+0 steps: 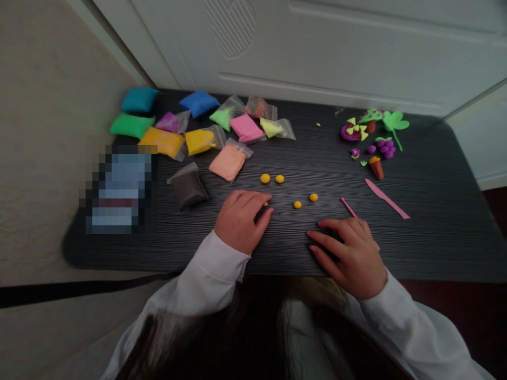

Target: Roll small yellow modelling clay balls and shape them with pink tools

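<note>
My left hand [241, 219] rests on the dark table [435, 221], fingers lightly curled and together, a yellow speck showing at the fingertips. My right hand [348, 253] lies flat with fingers stretched toward the left, covering the near end of a thin pink stick tool [348, 207]. Several small yellow clay balls lie just beyond the hands: a pair [272, 179] farther back and another pair [305, 200] between the hands.
Several bags of coloured clay [198, 129] lie at the back left, with a brown bag [188, 188] nearest. Finished clay figures [372, 132] stand at the back right. A pink flat tool [386, 198] lies to the right. A white door stands behind the table.
</note>
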A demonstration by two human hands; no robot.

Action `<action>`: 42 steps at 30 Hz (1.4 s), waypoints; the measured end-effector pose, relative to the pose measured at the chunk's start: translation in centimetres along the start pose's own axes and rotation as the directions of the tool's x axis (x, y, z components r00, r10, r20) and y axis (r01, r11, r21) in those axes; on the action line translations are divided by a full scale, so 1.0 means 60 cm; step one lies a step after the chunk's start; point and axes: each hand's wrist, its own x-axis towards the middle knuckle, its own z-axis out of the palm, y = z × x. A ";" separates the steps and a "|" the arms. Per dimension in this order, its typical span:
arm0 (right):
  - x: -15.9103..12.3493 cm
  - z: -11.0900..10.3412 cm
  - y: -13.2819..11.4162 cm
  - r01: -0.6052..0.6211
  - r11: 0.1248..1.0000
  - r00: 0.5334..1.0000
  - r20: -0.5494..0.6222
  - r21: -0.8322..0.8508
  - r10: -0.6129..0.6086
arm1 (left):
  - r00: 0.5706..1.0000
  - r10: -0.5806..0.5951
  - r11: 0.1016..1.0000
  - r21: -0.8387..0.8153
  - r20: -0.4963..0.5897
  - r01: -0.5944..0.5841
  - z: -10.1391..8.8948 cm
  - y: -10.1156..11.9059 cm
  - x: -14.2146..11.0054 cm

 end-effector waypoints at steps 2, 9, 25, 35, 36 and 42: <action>0.000 0.000 0.000 -0.014 1.000 1.000 -0.010 -0.007 0.014 | 1.000 0.000 1.000 0.000 0.002 0.000 0.000 -0.001 0.000; -0.004 0.006 0.004 -0.034 0.999 0.998 -0.053 0.015 0.035 | 1.000 -0.002 1.000 -0.001 0.003 0.002 -0.001 -0.001 0.000; -0.003 0.001 -0.001 0.020 0.999 1.000 0.016 -0.044 -0.019 | 1.000 0.001 1.000 -0.004 0.000 -0.001 0.001 -0.001 0.001; -0.001 0.005 -0.001 -0.050 0.997 0.998 0.031 -0.060 0.052 | 1.000 0.000 1.000 -0.006 0.004 0.000 0.000 -0.003 -0.001; -0.001 0.006 -0.001 -0.048 0.997 0.998 0.030 -0.054 0.050 | 1.000 -0.001 1.000 -0.006 0.007 0.001 0.000 -0.004 -0.001; -0.003 0.010 0.004 -0.038 0.999 0.999 -0.002 0.033 0.038 | 0.999 -0.026 0.999 -0.025 0.035 0.027 0.003 -0.008 -0.002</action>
